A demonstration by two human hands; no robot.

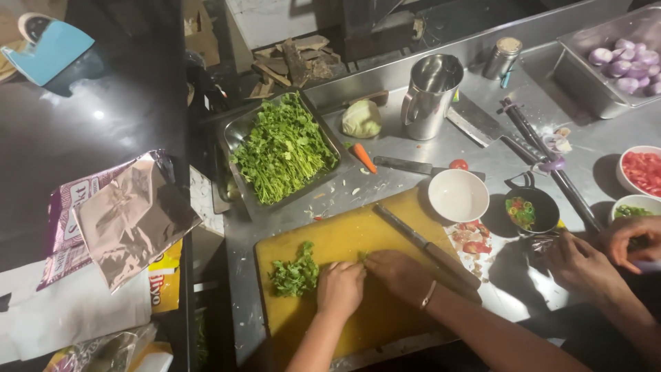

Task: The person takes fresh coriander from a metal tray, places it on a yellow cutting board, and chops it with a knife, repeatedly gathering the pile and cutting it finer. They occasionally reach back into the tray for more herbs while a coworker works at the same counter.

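My left hand (339, 288) and my right hand (399, 272) meet over a yellow cutting board (344, 238). Their fingertips close together on a small green herb sprig (360, 256). The left hand is curled, knuckles up. The right hand lies flat and wears a thin bracelet at the wrist. A pile of leafy green herbs (295, 275) lies on the board just left of my left hand. Just beyond my right hand, a long knife (427, 248) rests diagonally on the board, touched by neither hand.
A steel tray of green herbs (282, 148) sits behind the board. Beyond stand a steel jug (430, 96), cabbage piece (361, 118), carrot (365, 158), white bowl (458, 195), small black pan (530, 210) and cleaver (475, 120). Another person's hands (585, 262) work at the right. Foil packets (124, 220) lie left.
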